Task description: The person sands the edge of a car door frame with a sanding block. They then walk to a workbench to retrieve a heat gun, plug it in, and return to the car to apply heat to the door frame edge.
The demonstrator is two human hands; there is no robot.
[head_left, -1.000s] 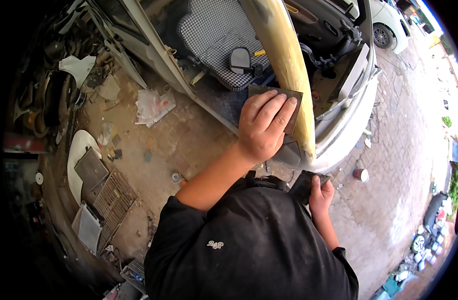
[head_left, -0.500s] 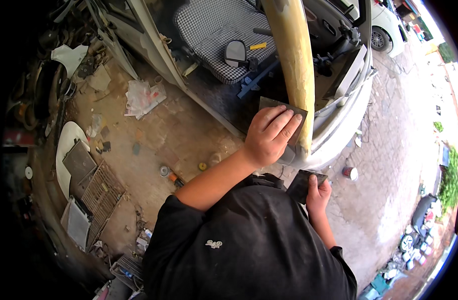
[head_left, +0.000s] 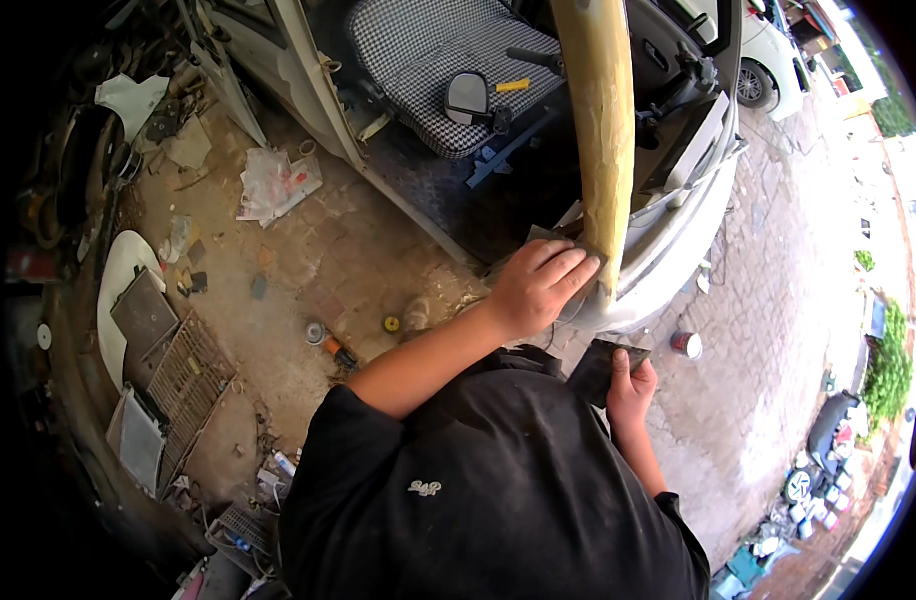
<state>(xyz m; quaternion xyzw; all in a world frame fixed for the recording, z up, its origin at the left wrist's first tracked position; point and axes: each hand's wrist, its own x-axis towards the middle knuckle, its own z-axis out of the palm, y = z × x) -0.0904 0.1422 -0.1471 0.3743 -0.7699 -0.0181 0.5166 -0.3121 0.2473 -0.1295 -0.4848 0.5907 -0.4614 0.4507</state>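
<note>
While the L hand (head_left: 543, 285) lies over a dark sheet (head_left: 550, 234) at the L edge of the car pillar (head_left: 606, 150), nr its lower end, the R hand (head_left: 632, 385) grasps a black pad (head_left: 592, 372) btwn thumb & fingers, apart from the car. Can't tell if the L thumb closes on the sheet; fingers are bent over it. Pillar is curved, mustard-yellow w/ paler streaks & patches, greyish at its foot, where it meets the car's white sill (head_left: 668, 275). Containers: red/white can (head_left: 687, 345) on the paving (head_left: 728, 400), nr the sill's outer corner, contents n/a to the eye; tubs & cans (head_left: 833, 492) cluster along the paving's R edge, contents too small to tell. Grey slatted crate (head_left: 250, 524), lower L, w/ a blue item (head_left: 236, 541) in or on it, can't tell which. Crumpled whitish plastic bag (head_left: 276, 185) lies L of the door opening, contents unclear.
</note>
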